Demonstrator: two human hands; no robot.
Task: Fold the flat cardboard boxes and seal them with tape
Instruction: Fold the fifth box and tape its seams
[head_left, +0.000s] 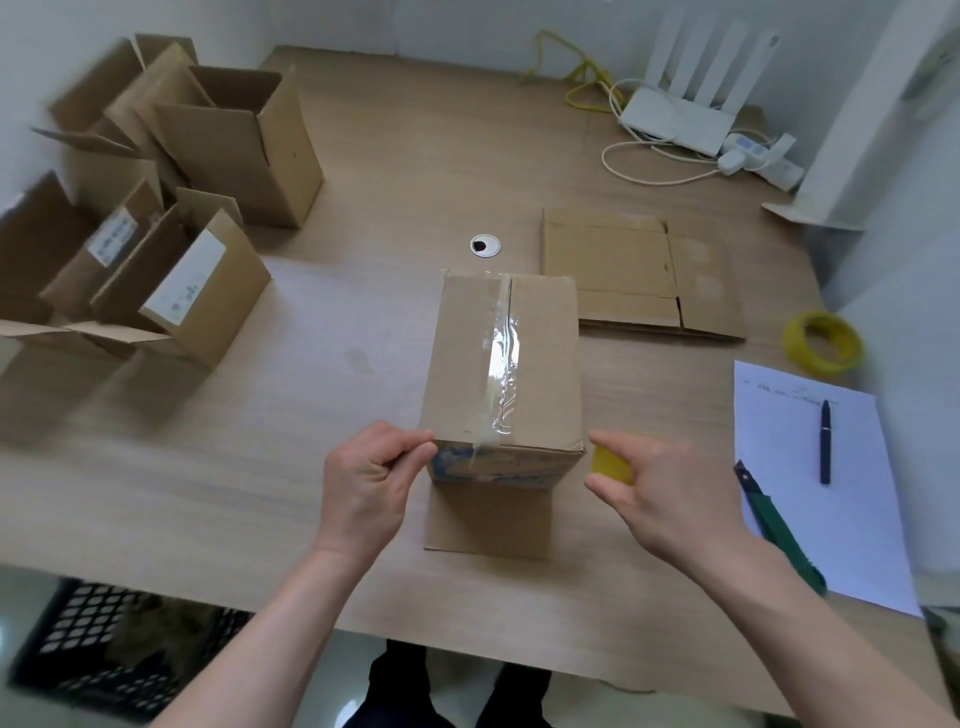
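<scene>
Box (501, 364) stands near the middle of the surface (260, 467), toward the near edge, one flap splayed flat on the surface on the near side. Top seam is covered by a strip of clear tape (501, 358), wrinkled in places, its end lapping over the near top edge.

Left hand (371, 480): fingers curled, thumb and forefinger pinched at the box's near-left top corner. Whether they grip cardboard or a tape end, cannot tell. Right hand (657, 491): just beside the near-right corner, not touching the box, fingers pinching a small yellow piece (612, 461); what it is I cannot tell.

Handling, judged: an empty corrugated box, light and fairly stiff; walls will buckle if squeezed mid-panel. Best held at corners and edges, one hand each side. Tape is slick and sticks to itself; press from the centre outward.

Flat box blank (639, 275) lies toward the far-right; open folded boxes (156, 218) crowd the far-left corner. Yellow roll (823, 343) at the right edge.

Hidden: the box's underside and far face, so whether the bottom is sealed is unknown. Printing on the near face is blurred.
</scene>
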